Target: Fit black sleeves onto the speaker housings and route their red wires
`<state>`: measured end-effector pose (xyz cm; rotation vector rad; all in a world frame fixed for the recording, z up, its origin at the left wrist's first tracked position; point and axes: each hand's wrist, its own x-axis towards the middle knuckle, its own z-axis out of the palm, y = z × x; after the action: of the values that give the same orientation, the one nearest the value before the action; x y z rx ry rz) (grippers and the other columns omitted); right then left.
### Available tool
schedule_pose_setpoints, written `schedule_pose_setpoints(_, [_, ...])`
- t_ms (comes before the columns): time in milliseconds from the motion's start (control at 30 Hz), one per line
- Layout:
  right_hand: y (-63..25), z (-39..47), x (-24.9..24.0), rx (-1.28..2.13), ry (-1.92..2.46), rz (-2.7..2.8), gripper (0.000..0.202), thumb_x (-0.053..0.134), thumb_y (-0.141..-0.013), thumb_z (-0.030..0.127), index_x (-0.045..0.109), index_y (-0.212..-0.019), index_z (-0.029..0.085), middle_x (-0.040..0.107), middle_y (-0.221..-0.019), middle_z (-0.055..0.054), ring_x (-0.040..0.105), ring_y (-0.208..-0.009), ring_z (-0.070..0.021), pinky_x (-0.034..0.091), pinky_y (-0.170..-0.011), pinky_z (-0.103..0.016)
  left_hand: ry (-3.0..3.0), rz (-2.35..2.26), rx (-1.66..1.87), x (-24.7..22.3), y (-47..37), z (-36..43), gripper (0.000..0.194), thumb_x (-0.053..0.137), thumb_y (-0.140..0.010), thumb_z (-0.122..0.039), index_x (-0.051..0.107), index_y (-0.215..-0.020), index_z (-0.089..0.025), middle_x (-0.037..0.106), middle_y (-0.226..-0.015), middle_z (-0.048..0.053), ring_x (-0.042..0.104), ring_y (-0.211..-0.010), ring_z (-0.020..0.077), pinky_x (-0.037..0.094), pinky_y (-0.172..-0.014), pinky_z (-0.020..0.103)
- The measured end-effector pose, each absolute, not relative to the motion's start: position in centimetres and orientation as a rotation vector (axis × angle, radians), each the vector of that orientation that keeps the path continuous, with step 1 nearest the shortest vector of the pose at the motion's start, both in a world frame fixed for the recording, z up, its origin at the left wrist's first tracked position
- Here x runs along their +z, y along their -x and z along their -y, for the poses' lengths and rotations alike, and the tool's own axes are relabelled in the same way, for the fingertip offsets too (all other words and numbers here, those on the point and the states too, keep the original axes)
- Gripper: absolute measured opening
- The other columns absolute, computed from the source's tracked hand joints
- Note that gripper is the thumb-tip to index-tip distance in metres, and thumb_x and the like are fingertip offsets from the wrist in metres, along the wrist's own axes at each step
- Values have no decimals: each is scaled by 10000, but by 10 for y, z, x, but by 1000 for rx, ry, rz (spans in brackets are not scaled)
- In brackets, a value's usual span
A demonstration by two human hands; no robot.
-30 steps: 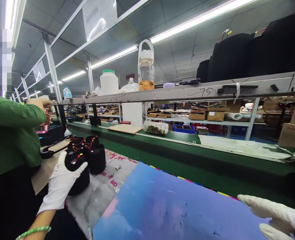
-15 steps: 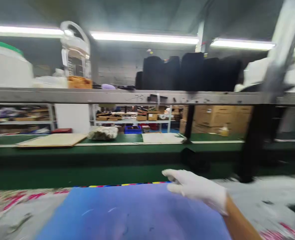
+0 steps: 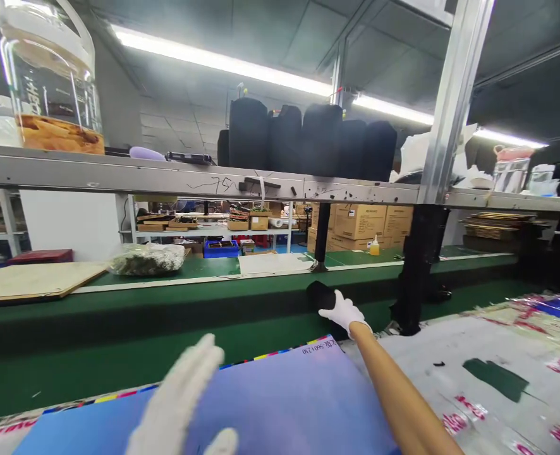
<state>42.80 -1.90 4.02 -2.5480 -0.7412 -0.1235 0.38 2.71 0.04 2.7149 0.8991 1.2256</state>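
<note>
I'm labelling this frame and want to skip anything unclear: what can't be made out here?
- Black object in the right hand, head view: glove covers part; kind unclear.
- Left hand: motion-blurred, cut by bottom edge.
- Handwriting on blue sheet: too small.
- Glass jar: top cropped.

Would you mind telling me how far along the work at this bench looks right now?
Done: a row of black cylinders stands on the upper shelf. In hand: the right hand grips another black cylinder on the green belt; the left hand hovers open over the blue sheet. Left: cannot tell.
</note>
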Motion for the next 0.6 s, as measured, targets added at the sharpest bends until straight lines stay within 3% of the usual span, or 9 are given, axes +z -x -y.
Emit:
schedule_pose_setpoints(100, [-432, 21, 27, -78, 2512, 659, 481, 594, -933, 401, 477, -1352, 193, 549, -1327, -112, 592, -1129, -274, 500, -948, -512, -2758, -976, 719, -7, -19, -38, 504, 411, -929, -531, 457, -1413, -398, 472, -1497, -36, 401, -1398, 296, 384, -1120, 536])
schedule_pose_setpoints(200, [-428, 30, 26, -64, 2425, 633, 516, 577, -934, 445, 458, -1367, 190, 569, -1301, -116, 604, -1113, -268, 505, -942, -500, -2708, -1092, 543, -17, -28, -62, 603, 494, -888, -493, 495, -1418, -204, 453, -1502, 100, 357, -1410, 365, 264, -1175, 548])
schedule_pose_setpoints(267, [-422, 38, 34, -53, 2347, 641, 522, 570, -935, 461, 461, -1366, 188, 590, -1277, -115, 619, -1093, -259, 513, -934, -488, -2668, -1132, 506, -24, -25, -74, 603, 467, -910, -453, 458, -1441, -169, 431, -1513, 130, 325, -1423, 368, 252, -1177, 543])
schedule_pose_setpoints(400, [-397, 51, 59, -62, 2179, 685, 633, 609, -896, 500, 423, -1407, 176, 600, -1285, -135, 619, -1119, -275, 504, -955, -498, -2581, -1151, 414, -35, -12, -74, 617, 395, -933, -509, 347, -1496, -262, 380, -1552, 79, 261, -1451, 354, 327, -1127, 575])
schedule_pose_setpoints(600, [-339, 55, 91, -60, 1973, 831, 836, 682, -774, 554, 384, -1458, 175, 597, -1337, -140, 599, -1187, -285, 504, -979, -395, -2517, -1066, 366, -27, -3, -60, 635, 382, -927, -581, 307, -1503, -325, 296, -1595, 52, 150, -1486, 307, 240, -1176, 533])
